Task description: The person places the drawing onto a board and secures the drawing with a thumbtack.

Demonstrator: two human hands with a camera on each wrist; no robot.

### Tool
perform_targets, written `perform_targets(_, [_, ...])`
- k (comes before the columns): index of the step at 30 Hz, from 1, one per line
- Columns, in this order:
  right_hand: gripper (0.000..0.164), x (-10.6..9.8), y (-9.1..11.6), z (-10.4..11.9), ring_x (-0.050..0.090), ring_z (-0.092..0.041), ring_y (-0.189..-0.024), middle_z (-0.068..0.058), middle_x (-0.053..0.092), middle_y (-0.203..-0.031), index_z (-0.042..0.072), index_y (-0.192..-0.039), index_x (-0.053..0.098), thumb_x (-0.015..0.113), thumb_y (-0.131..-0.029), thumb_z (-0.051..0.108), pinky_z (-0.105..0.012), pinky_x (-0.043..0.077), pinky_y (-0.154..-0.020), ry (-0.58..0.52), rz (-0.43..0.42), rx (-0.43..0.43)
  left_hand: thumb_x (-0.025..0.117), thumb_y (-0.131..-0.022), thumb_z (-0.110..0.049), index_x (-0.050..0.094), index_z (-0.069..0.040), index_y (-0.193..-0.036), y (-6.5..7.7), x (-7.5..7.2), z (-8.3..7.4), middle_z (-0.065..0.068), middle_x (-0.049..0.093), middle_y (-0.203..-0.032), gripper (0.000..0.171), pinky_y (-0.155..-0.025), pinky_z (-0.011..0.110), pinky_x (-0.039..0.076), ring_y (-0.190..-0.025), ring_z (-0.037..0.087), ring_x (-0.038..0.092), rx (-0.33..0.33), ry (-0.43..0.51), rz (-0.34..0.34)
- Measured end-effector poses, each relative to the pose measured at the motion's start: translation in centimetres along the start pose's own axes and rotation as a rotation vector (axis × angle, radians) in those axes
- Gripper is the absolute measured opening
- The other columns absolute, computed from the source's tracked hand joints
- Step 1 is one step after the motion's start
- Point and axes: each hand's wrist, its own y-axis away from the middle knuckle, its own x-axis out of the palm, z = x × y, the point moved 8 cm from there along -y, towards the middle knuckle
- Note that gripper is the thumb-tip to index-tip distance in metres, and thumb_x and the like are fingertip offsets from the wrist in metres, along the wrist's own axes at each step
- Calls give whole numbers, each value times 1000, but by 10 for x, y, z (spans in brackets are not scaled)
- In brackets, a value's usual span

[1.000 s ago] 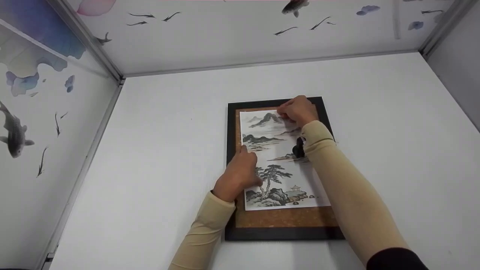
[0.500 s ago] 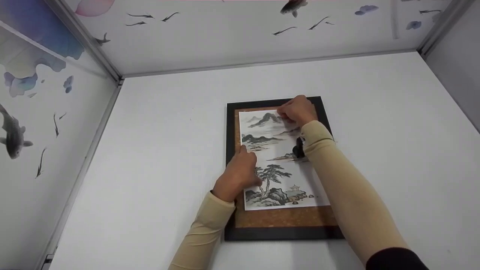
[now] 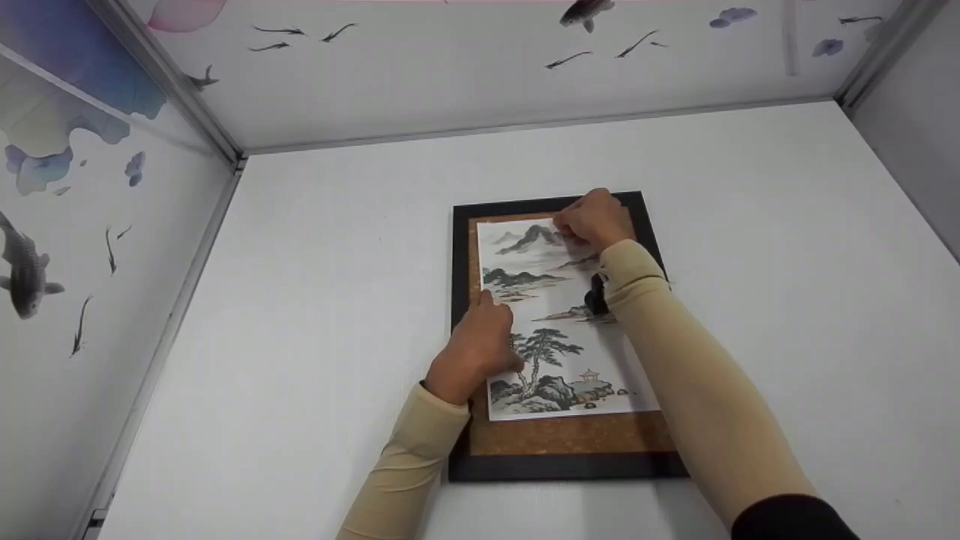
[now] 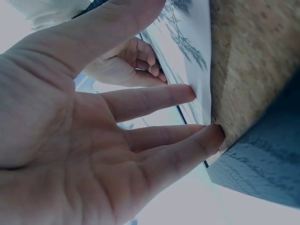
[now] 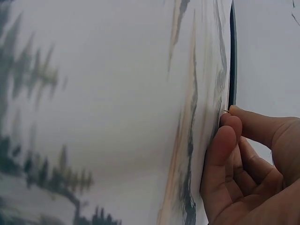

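Note:
A paper print of an ink landscape (image 3: 551, 300) lies against a cork board (image 3: 570, 435) in a black frame. My left hand (image 3: 480, 341) rests along the print's left edge. In the left wrist view its fingers (image 4: 150, 101) are nearly straight, their tips touching the paper and cork (image 4: 253, 56). At the print's top edge, my right hand (image 3: 598, 219) pinches a small gold-coloured pin (image 5: 226, 111) between thumb and fingertips. Most of the pin is hidden, and I cannot tell how deep it sits. The right forearm covers the print's right side.
The framed board sits against a white panel (image 3: 337, 300). Walls printed with fish (image 3: 28, 274) and plants stand at the left and at the top of the head view. A grey metal rail (image 3: 202, 97) runs along the left corner. A dark wrist-worn device (image 3: 598, 294) hangs under the right wrist.
Both hands keep their places on the print and board. The head view has shifted very slightly; nothing else visibly differs.

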Motion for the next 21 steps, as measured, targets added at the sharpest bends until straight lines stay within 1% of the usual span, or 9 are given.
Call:
perform_targets(2, [23,0,0,1,59,-22,-74,-2,70,-74,6,-97,80,68,-93,26,-33,44,-67,6,5,-1,92,-75,-18,68,3,-87,0,0,0,41,39,-149,35,-106,48,50,-145,53,33,3,2,-3])
perform_targets(9, [24,0,-1,2,59,-23,-77,-3,71,-78,7,-100,80,69,-94,27,-35,44,-69,28,12,12,92,-75,-18,66,1,-82,1,-1,0,41,40,-148,33,-108,48,48,-146,53,31,7,9,3])
perform_targets(12, [24,0,0,3,58,-23,-76,-4,71,-79,6,-99,80,69,-93,27,-35,44,-68,42,3,13,92,-75,-18,66,2,-82,1,-2,0,41,40,-149,33,-109,48,47,-146,53,32,7,16,3])
perform_targets(17, [22,1,-3,3,54,-19,-66,-4,68,-75,4,-92,78,68,-93,24,-33,42,-62,46,-19,9,92,-75,-17,66,0,-78,2,-1,0,41,39,-149,32,-107,48,49,-145,52,34,5,18,4])
perform_targets(21, [21,2,-4,5,51,-16,-58,-3,64,-69,2,-87,76,66,-94,20,-32,41,-58,27,-23,-5,91,-76,-16,64,-1,-74,2,0,0,40,37,-151,31,-107,48,49,-147,53,29,0,33,17])
